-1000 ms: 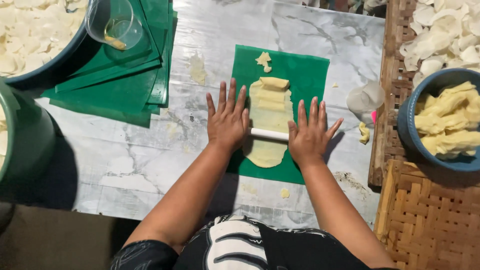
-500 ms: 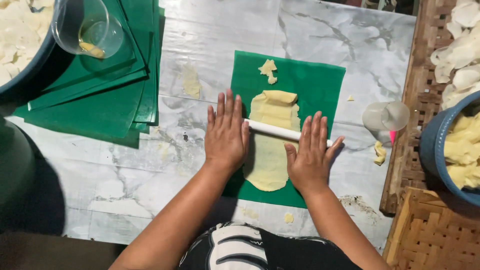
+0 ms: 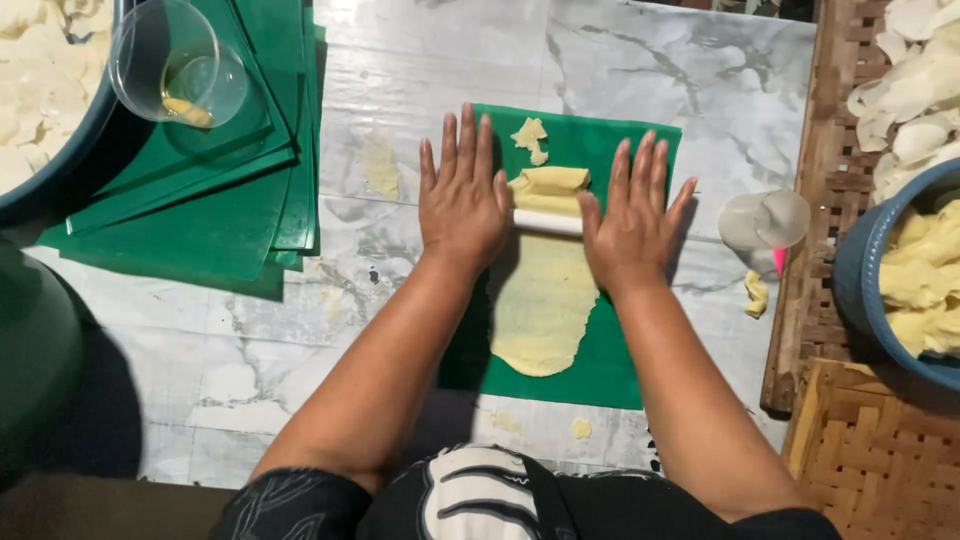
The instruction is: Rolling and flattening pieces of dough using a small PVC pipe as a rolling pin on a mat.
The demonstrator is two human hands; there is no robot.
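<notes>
White rolling pin (image 3: 547, 222) lies left-right across near-far dough strip (image 3: 543, 310); left hand (image 3: 463, 195), right hand (image 3: 632, 215) press flat, fingers spread, gripping nothing.

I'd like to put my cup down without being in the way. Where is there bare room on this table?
Bare marble top lies beyond the green mat, and between that mat and the stack of green sheets, though smeared there. The mat is crowded: both hands, left and right, press a white roller on dough.
</notes>
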